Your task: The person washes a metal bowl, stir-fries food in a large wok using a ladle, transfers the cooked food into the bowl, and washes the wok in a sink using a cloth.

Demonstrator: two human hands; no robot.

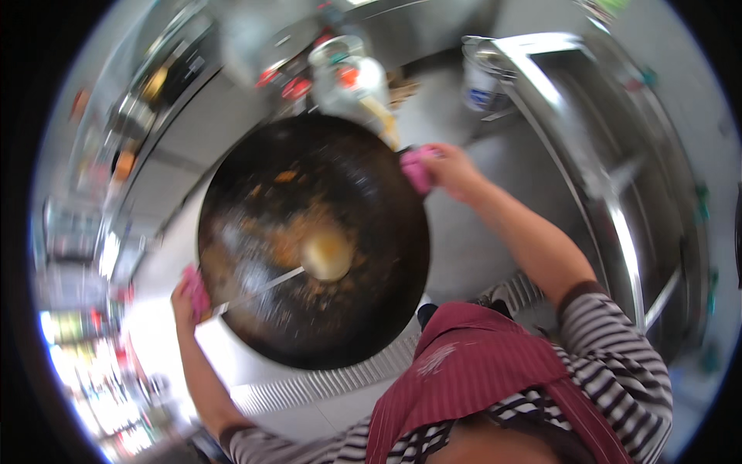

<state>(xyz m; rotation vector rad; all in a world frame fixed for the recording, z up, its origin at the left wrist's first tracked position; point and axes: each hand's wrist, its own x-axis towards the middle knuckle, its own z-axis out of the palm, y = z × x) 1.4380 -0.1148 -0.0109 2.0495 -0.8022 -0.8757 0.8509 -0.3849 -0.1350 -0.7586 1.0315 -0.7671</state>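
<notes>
A large dark wok (371, 232) hangs between my two hands, above a floor with a drain grate. Brownish food residue (290, 232) coats its bottom in patches. My left hand (184, 298) grips the wok's left rim through a pink cloth (197, 294). On the opposite side, my right hand (449, 169) clasps a second pink cloth (416, 169) around the right edge. A ladle (326, 253) rests inside the wok, its long handle reaching the rim beside my left hand. Whether my left fingers also pin that handle cannot be made out.
A metal drain grate (342, 377) crosses the floor below the wok. Stainless steel shelving (614, 191) stands to the right, with a white bucket (481, 81) near its far end. Beyond the wok are blurred pale containers (353, 87). A steel counter (191, 127) runs along the left.
</notes>
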